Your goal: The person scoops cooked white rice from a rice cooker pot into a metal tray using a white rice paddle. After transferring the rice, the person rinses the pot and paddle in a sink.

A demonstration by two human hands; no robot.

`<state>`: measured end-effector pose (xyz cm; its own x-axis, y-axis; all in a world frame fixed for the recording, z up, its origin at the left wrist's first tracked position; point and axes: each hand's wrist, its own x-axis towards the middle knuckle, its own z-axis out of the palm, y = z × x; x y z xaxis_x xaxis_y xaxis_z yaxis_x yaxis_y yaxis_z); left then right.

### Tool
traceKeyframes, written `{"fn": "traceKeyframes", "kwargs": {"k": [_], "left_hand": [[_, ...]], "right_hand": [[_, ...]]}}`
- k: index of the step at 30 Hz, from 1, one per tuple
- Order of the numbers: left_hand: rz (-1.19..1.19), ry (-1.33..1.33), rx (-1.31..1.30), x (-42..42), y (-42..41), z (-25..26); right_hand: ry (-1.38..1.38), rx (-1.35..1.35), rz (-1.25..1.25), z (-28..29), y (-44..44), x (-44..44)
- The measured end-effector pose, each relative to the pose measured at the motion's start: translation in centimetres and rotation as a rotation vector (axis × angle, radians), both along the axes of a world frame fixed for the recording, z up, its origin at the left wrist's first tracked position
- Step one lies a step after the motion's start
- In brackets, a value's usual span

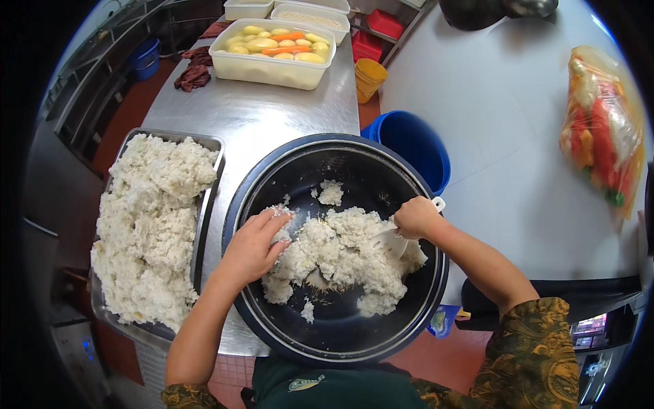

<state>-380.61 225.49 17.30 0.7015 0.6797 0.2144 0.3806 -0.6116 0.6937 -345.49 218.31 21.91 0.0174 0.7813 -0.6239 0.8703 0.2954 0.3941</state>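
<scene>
A large dark round pot (327, 335) stands before me, with cooked rice (352, 245) heaped in broken clumps on its bottom. My right hand (420, 218) is closed around the handle of a white plastic rice paddle (392, 241), whose blade is partly sunk in the rice. At the pot's left inner side, my left hand (258, 247) has its fingers curled over a clump of cooked rice (282, 232), which shows between thumb and fingers. To the left, a metal tray (218, 163) is piled high with more cooked rice (150, 230).
A plastic tub (271, 71) of peeled potatoes and carrots in water stands at the far end of the steel table (245, 112), beside dark red cloths (193, 76). A blue bucket (409, 148) is right behind the pot. Bagged colourful items (600, 133) lie on the white surface (500, 128).
</scene>
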Motion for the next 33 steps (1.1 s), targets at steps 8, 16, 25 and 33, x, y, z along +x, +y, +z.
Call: {"fn": "traceKeyframes", "kwargs": {"k": [8, 16, 25, 33], "left_hand": [[0.025, 0.018, 0.082, 0.6, -0.2, -0.5], [0.025, 0.103, 0.077, 0.2, -0.3, -0.4], [0.026, 0.117, 0.126, 0.5, -0.5, -0.5], [0.035, 0.055, 0.097, 0.6, -0.5, -0.3]], "right_hand": [[0.011, -0.157, -0.142, 0.1, 0.5, 1.3], [-0.107, -0.053, 0.275, 8.5, -6.0, -6.5], [0.005, 0.058, 0.100, 0.2, -9.4, -3.3], [0.145, -0.140, -0.116, -2.6, -10.1, 0.5]]}}
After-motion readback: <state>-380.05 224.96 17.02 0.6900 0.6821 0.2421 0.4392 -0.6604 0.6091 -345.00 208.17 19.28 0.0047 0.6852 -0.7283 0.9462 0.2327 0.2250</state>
